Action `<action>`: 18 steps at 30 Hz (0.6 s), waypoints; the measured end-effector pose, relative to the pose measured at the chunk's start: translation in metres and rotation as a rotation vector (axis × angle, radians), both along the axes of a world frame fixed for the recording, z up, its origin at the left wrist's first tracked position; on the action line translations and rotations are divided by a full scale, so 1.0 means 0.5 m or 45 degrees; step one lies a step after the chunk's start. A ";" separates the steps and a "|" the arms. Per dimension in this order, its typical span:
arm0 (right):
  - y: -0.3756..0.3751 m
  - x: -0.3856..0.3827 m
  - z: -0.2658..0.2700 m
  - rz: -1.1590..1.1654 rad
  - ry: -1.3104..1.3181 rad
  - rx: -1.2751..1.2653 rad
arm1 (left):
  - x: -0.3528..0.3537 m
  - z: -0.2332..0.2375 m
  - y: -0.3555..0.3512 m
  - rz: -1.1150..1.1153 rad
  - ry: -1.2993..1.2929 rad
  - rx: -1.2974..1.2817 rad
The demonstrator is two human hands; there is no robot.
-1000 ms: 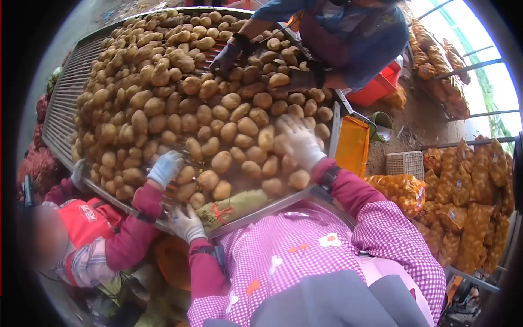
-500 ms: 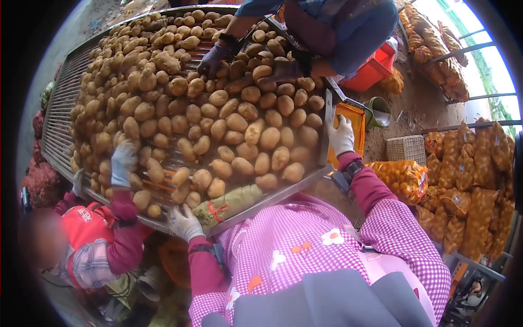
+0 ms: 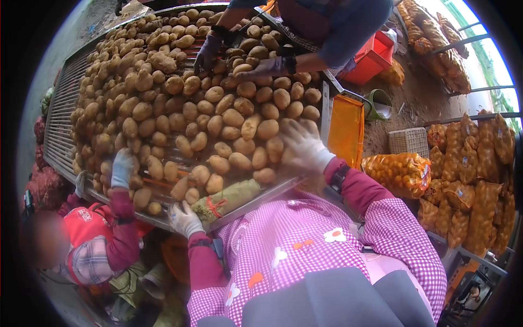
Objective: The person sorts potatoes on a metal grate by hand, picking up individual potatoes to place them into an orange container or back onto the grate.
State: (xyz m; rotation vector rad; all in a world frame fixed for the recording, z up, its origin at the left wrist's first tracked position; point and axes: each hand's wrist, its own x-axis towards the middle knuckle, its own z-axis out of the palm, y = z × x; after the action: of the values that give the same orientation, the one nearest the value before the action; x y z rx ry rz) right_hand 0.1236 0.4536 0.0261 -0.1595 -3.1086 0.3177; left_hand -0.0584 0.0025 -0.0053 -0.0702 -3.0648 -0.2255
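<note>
Many potatoes (image 3: 232, 117) cover a slatted metal sorting table (image 3: 57, 133). My right hand (image 3: 306, 144), in a white glove, is over the potatoes at the near right corner. It is smeared by motion, but its fingers look spread, and the potatoes beneath it are partly hidden. My left hand (image 3: 185, 219), also gloved in white, rests at the table's near rim with its fingers apart. Right beside it lies a rolled green bundle (image 3: 234, 199) tied with red string. No potato shows in my left hand.
Across the table, a co-worker's gloved hands (image 3: 261, 69) handle potatoes. Another person's gloved hand (image 3: 122, 168) is over potatoes at the left. To the right are an orange flap (image 3: 346, 128), a filled net bag (image 3: 396, 173), a green bucket (image 3: 378, 103), a white crate (image 3: 408, 143) and stacked potato bags (image 3: 479, 180).
My right hand has moved left from the table's right edge by the orange flap onto the near right potatoes. My left hand stays at the rim. The co-worker's hands across have shifted among the potatoes.
</note>
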 end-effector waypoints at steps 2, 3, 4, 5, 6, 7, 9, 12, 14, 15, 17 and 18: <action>0.057 -0.013 -0.026 -0.346 0.369 0.043 | 0.005 0.008 0.003 0.011 -0.012 0.004; 0.080 -0.009 -0.031 -0.605 0.477 -0.054 | 0.006 0.008 0.005 -0.008 0.028 -0.003; 0.100 -0.004 -0.034 -0.857 0.588 -0.151 | 0.006 0.006 0.007 -0.021 0.072 -0.007; 0.112 0.006 -0.039 -1.081 0.511 -0.199 | 0.007 0.005 0.006 -0.030 0.114 -0.013; 0.119 0.015 -0.044 -1.301 0.426 -0.247 | 0.008 0.006 0.004 -0.017 0.078 -0.014; 0.115 0.027 -0.045 -1.350 0.369 -0.244 | 0.006 0.006 0.003 -0.002 0.043 -0.015; 0.126 0.050 -0.087 -1.528 0.219 -0.625 | 0.000 0.006 0.005 0.005 0.008 -0.012; 0.134 0.064 -0.108 -1.539 0.151 -0.719 | 0.000 -0.002 -0.003 -0.017 0.012 -0.012; 0.138 0.056 -0.087 -1.458 0.107 -0.665 | -0.003 -0.010 -0.008 -0.024 0.058 -0.011; 0.141 0.052 -0.095 -1.436 0.148 -0.732 | -0.006 -0.009 -0.010 0.015 -0.002 0.051; 0.159 0.046 -0.104 -1.405 0.058 -0.668 | -0.004 -0.011 -0.012 0.069 0.238 0.152; 0.161 0.037 -0.097 -1.390 0.018 -0.638 | -0.004 -0.010 -0.011 0.091 0.363 0.203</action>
State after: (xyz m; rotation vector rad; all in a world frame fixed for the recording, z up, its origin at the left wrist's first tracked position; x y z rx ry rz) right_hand 0.1423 0.5340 -0.0224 -1.6822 -2.3403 0.9583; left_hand -0.0605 -0.0028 -0.0104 0.0151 -2.7500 -0.4148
